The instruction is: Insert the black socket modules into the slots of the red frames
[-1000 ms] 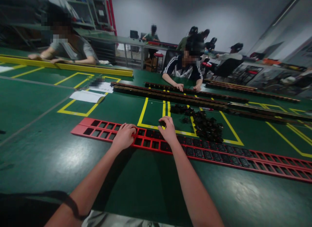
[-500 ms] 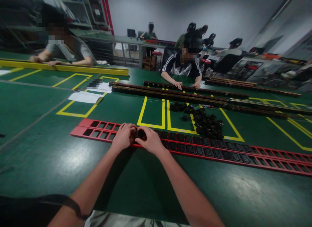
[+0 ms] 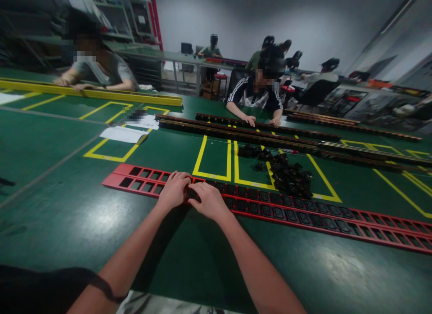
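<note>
A long red strip (image 3: 116, 181) with two rows of rectangular cut-outs lies across the green table before me. Black sockets (image 3: 279, 213) fill many of its openings. My left hand (image 3: 174, 189) rests on the strip with curled fingers, at the left side of one black socket (image 3: 194, 193). From the right, my right hand (image 3: 209, 200) closes on that same socket, thumb at the near side and fingers at the far side. The socket sits low at the strip, partly hidden by my fingers; how deep it is seated I cannot tell.
Beyond the strip is a heap of loose black sockets (image 3: 292, 177). Long dark rails (image 3: 243, 133) lie farther back, near a co-worker's hands (image 3: 249, 120). White papers (image 3: 124, 134) lie at left. Another person leans over a yellow rail (image 3: 145, 99).
The black socket between my hands has gone lower, down to the strip. My right fingers have come closer to my left hand. The view has shifted slightly.
</note>
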`<state>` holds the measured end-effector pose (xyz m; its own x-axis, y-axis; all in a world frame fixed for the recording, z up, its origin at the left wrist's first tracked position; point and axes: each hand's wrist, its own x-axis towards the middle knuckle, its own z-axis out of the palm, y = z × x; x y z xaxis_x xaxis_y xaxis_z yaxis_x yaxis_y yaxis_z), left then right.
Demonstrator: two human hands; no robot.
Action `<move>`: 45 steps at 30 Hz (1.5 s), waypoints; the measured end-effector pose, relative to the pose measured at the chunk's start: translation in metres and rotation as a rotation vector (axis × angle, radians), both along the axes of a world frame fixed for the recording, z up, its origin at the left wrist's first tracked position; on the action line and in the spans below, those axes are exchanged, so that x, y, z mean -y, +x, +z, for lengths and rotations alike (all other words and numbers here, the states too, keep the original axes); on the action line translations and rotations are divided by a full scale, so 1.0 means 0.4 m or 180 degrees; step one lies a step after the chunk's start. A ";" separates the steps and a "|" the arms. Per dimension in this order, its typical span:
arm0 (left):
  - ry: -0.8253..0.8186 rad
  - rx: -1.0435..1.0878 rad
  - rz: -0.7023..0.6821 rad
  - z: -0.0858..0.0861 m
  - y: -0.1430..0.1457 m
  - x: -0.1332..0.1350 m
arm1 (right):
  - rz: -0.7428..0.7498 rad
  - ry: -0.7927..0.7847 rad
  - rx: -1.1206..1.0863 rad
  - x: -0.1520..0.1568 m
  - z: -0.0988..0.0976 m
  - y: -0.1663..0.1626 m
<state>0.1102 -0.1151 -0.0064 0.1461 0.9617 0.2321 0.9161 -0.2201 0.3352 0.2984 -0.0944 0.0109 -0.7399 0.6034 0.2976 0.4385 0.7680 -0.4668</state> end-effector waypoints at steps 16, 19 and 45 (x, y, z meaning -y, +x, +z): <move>0.0015 -0.0030 0.0012 0.002 0.001 0.000 | 0.0096 0.0010 0.0003 0.000 -0.003 0.003; 0.0002 -0.0027 0.0005 -0.001 0.000 -0.001 | 0.0116 0.0059 -0.0008 0.004 0.000 0.003; -0.0008 -0.0016 0.0011 -0.004 0.001 -0.003 | -0.0122 0.0373 0.0343 0.009 0.006 -0.002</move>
<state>0.1106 -0.1138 -0.0080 0.1438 0.9627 0.2290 0.9185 -0.2160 0.3312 0.2977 -0.0981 0.0133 -0.7483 0.5976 0.2878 0.5113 0.7961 -0.3237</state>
